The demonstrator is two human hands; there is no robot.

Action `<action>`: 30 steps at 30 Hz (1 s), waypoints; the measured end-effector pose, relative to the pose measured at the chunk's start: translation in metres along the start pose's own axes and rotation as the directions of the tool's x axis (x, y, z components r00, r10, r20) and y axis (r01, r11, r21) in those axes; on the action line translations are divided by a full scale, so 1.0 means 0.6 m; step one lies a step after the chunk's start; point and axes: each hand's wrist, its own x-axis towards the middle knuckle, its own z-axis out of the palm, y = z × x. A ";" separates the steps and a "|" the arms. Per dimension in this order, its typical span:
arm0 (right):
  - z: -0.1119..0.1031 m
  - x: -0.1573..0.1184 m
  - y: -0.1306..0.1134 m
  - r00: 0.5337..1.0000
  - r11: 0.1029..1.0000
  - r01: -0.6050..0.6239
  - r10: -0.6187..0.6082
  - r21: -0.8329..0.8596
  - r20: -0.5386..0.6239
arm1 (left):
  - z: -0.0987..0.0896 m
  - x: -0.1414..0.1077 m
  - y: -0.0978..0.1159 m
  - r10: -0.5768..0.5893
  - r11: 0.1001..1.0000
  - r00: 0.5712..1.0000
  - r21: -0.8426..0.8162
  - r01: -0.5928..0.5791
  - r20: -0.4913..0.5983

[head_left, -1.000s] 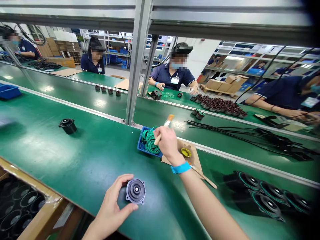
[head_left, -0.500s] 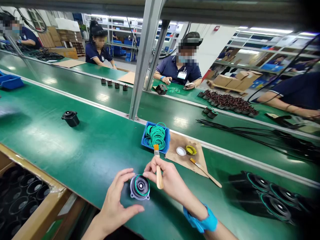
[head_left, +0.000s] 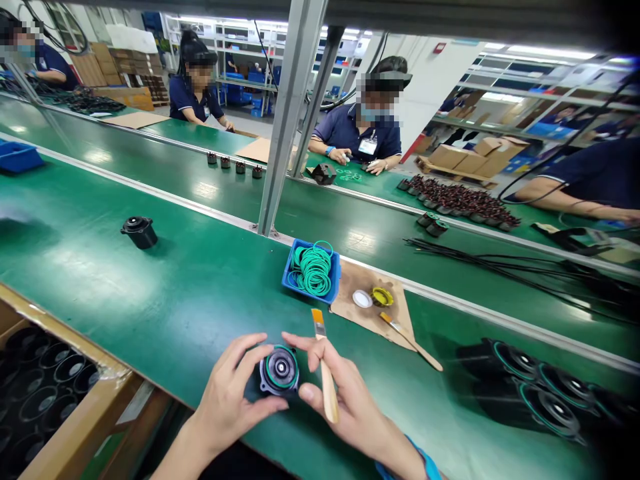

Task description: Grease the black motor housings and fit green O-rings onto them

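Note:
A round black housing with a green ring seated round its top is on the green table before me. My left hand curves about its left side, thumb and fingers apart at its edge. On the right, my right hand holds a wooden-handled brush, its orange bristles pointing up and away; the index finger reaches to the housing's upper edge. Beyond the hands, a blue bin holds many green rings. Beside it a second brush rests partly on stained cardboard.
A yellow-rimmed pot and white lid sit on the cardboard. Several housings stand at right, one at left. A carton is at lower left. A metal post rises ahead; people work beyond.
The green ring, tilted before, now lies more evenly round the housing's top. My right hand has turned and moved slightly down and right, its index finger extended, with the brush still held.

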 end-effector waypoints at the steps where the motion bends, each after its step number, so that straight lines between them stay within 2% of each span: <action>1: -0.001 -0.002 0.001 1.000 0.999 0.020 -0.020 -0.037 -0.014 | 0.000 -0.001 0.000 0.008 1.000 1.000 0.005 -0.008 -0.010; 7: 0.000 -0.014 0.014 0.974 0.931 0.225 -0.224 -0.289 0.035 | -0.002 -0.001 -0.001 0.072 0.994 0.997 0.086 -0.069 -0.036; 11: 0.007 -0.009 0.013 0.984 0.954 0.175 -0.176 -0.244 0.015 | -0.005 0.008 -0.004 0.116 0.989 0.993 0.092 -0.116 0.010; 16: 0.010 -0.001 0.011 0.991 0.971 0.132 -0.127 -0.200 0.038 | -0.009 0.015 -0.006 0.105 0.991 0.992 0.078 -0.111 0.070; 20: 0.009 -0.009 0.016 0.984 0.942 0.172 -0.178 -0.287 0.007 | -0.009 0.010 -0.006 0.090 0.995 0.996 0.045 -0.090 0.021; 23: 0.009 -0.017 0.019 0.956 0.871 0.256 -0.293 -0.419 -0.026 | -0.005 0.002 -0.007 0.093 0.995 0.994 0.028 -0.091 -0.055; 26: 0.008 -0.020 0.019 0.912 0.754 0.341 -0.409 -0.562 0.004 | 0.002 -0.005 -0.007 0.113 0.994 0.985 0.018 -0.112 -0.130; 30: 0.004 -0.025 0.026 0.856 0.660 0.426 -0.516 -0.618 0.039 | 0.010 -0.010 -0.006 0.130 0.991 0.978 -0.019 -0.135 -0.161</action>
